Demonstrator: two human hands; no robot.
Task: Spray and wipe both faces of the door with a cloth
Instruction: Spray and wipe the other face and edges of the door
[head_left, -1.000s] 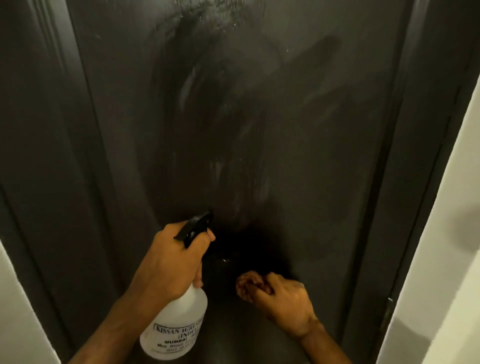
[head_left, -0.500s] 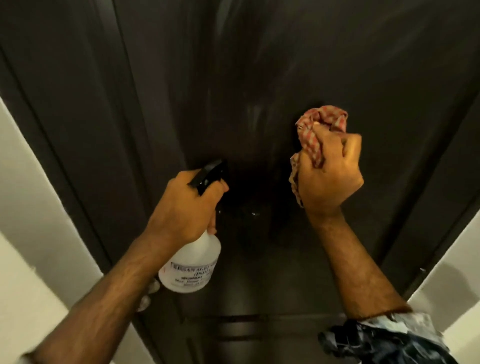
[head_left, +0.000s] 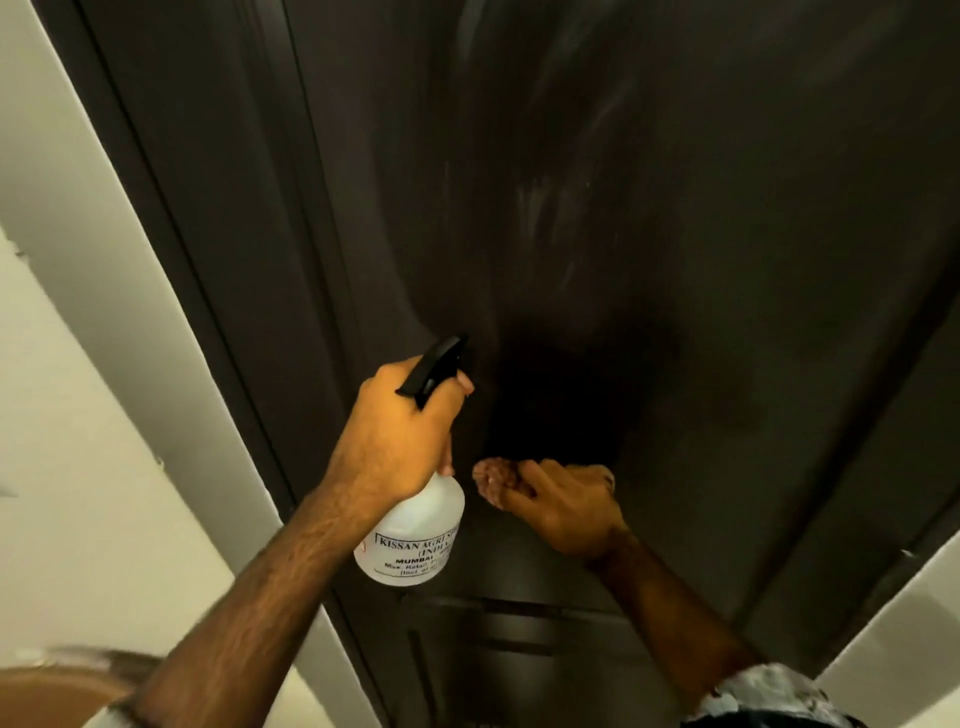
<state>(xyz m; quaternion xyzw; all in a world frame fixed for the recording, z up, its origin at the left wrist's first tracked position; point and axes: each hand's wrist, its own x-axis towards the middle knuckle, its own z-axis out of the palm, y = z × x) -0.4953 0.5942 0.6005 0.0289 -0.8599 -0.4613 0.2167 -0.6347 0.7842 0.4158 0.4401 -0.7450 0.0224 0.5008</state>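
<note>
Door (head_left: 675, 234) panel, dark and matte, fills nearly the whole view, with pale streaks and smears running down its upper middle and a darker patch just above the hands. White wall (head_left: 93, 364) shows at both sides of the dark frame. The person's left hand (head_left: 400, 441) is wrapped round the neck of a translucent white spray bottle (head_left: 415, 535), fingers curled by the black trigger head, whose nozzle points at the door; the bottle hangs below the fist, its printed label facing out. Just beside it, the right hand (head_left: 566, 504) has its fingers curled over a bunched reddish cloth (head_left: 491, 475), holding it against the door's lower part; only a small edge of the cloth peeks out past the fingers. A patterned sleeve (head_left: 769, 696) shows at the bottom right.
</note>
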